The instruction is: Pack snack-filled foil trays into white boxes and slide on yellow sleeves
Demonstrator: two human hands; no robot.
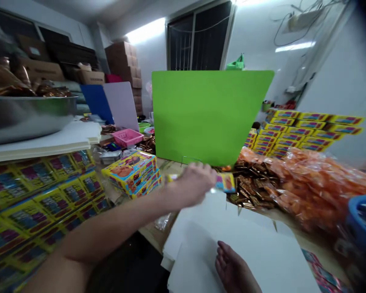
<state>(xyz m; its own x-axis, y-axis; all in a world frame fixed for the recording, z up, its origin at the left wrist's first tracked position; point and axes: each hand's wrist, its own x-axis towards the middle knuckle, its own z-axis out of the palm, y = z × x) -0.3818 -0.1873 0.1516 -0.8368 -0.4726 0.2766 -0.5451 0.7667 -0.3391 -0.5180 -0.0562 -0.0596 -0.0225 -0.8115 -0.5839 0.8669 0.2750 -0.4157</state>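
My left hand (pixel 197 184) reaches across in front of the green board, its fingers wrapped round a printed box (pixel 227 182) in yellow and blue. The hand covers the box's middle; its two ends stick out on either side. Below, my right hand (pixel 233 266) is held near the white cardboard sheets (pixel 259 240), palm turned inward. Its fingers are loosely bent and apart, with nothing in them. A small stack of printed boxes (pixel 131 173) stands left of my left hand, and brown foil packets (pixel 253 183) lie to its right.
Upright behind stands a green board (pixel 207 114). On the right are orange plastic bags (pixel 320 183), a blue tub (pixel 362 228) and piled yellow boxes (pixel 293 130). At left, a metal basin (pixel 27 118) sits above stacked yellow boxes (pixel 42 207). A pink basket (pixel 127 137) lies farther back.
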